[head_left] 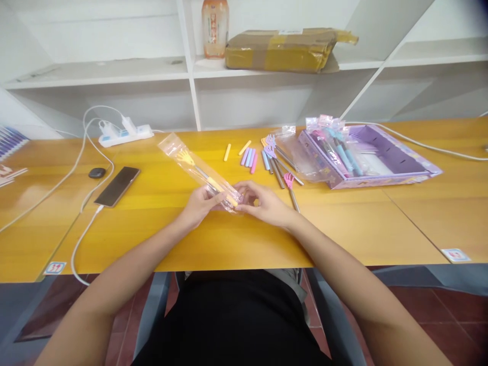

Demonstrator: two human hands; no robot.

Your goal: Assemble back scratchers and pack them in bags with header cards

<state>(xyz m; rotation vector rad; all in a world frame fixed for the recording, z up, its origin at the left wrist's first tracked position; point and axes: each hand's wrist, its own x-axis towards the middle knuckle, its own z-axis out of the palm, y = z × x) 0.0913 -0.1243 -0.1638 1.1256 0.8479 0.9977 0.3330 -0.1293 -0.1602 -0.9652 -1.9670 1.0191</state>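
Stretching across the view, a glossy yellow-brown wooden table (343, 223) bears an open purple box (396, 175), with a white shelf unit (145, 68) standing behind that box. On the shelf, behind the box and to its left, sit a taped brown parcel (280, 50) and an orange-tinted bottle (215, 30). Well to the box's left are a dark phone (117, 186), a small black case (96, 173) and a white power strip (127, 134). Wrapped scratchers (348, 152) in pink and blue lean at the box's left side; loose metal rods (278, 174) lie just left of it, with short coloured handles (248, 157) beyond them.

Left of the box and nearer the person, a clear sleeve (173, 143) holding a yellow scratcher (186, 156) slants away, its hand-shaped end pointing far left. The left hand (200, 206) is clamped on the sleeve's lower part, thumb on top. The right hand (265, 201), fingers curled, pinches its near end. Both forearms angle inward; whether the wrists touch the table, I cannot tell.
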